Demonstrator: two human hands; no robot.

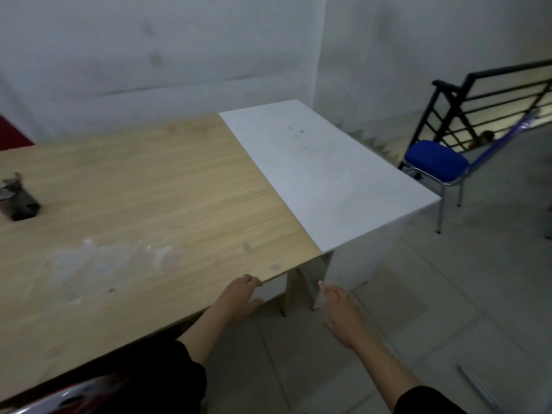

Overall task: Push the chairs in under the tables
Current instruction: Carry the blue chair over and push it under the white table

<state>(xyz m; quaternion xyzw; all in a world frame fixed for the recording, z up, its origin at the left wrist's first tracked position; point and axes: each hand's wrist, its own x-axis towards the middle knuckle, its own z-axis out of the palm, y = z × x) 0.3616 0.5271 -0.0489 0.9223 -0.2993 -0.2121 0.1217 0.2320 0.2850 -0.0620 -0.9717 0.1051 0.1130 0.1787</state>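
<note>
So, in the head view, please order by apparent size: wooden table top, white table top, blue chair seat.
1. wooden table top
2. white table top
3. blue chair seat, though it stands farther away, so it may look smaller than it is.

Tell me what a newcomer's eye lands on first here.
The blue chair stands at the far right end of the white table, in front of the black stair railing. Nearer, the left hand grips the wooden table at its edge; the right hand hangs open over the floor.

From my head the one wide-angle view looks forward and down, close over the near edge of the wooden table [149, 204] and my forearms, out past the white table [322, 174] to the wall [149, 55].
</note>
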